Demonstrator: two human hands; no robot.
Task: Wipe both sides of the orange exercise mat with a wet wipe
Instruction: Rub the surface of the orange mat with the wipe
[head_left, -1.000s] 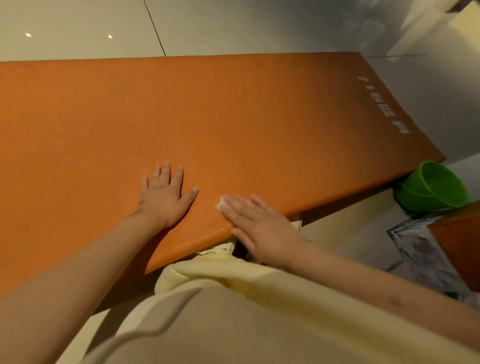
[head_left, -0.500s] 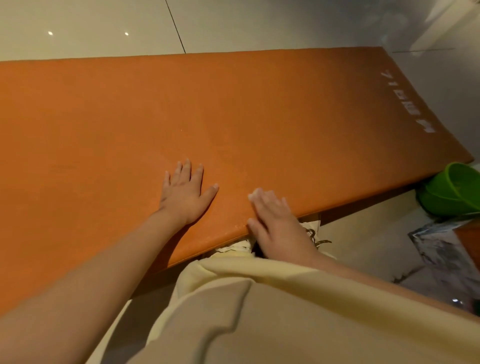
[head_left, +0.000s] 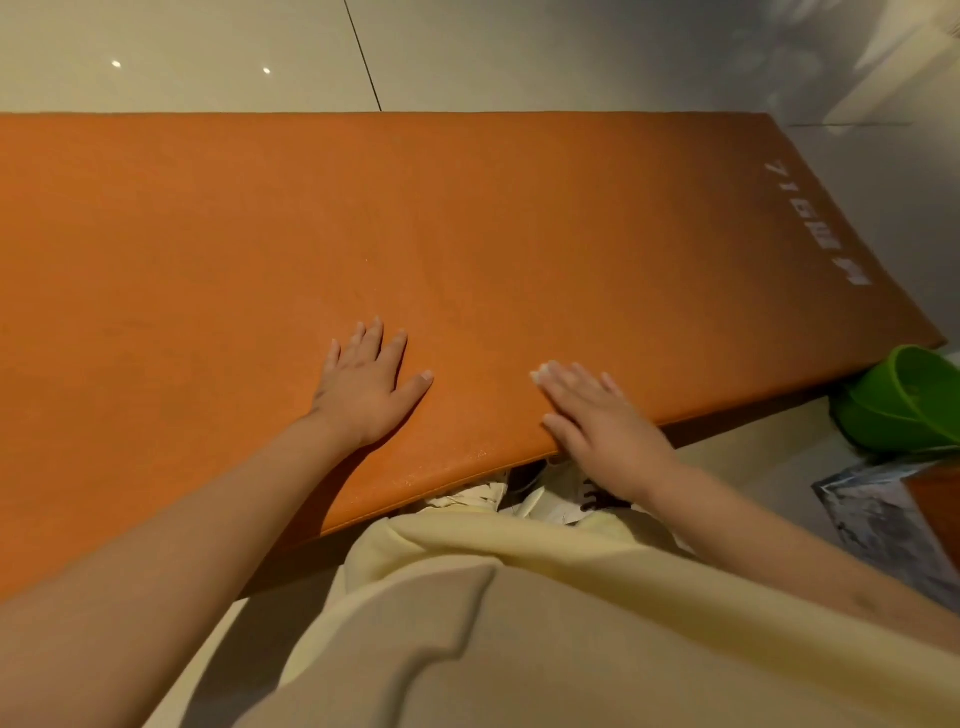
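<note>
The orange exercise mat (head_left: 519, 234) lies spread out flat along the tiled floor (head_left: 208, 52), one face up, with white lettering (head_left: 826, 228) printed near its right end. Its near long edge runs just in front of the person's feet.

The right hand (head_left: 597, 426) lies flat on the mat close to that near edge, fingers straight and together. A sliver of white shows at the fingertips, which I take to be the wet wipe (head_left: 537, 375) pressed under the palm; most of it is hidden. The left hand (head_left: 363, 389) rests beside it, near but apart, fingers spread and straight, bracing on the mat and holding nothing.

A faint speckled sheen along the near edge between the hands suggests that strip is damp. The wide stretch beyond looks dry and matte, though I cannot tell for sure what has been covered. I judge the job is early: the upper face is in hand, and the mat has yet to be turned for the underside.

A green bowl (head_left: 904, 405) sits just off the mat's right corner.
</note>
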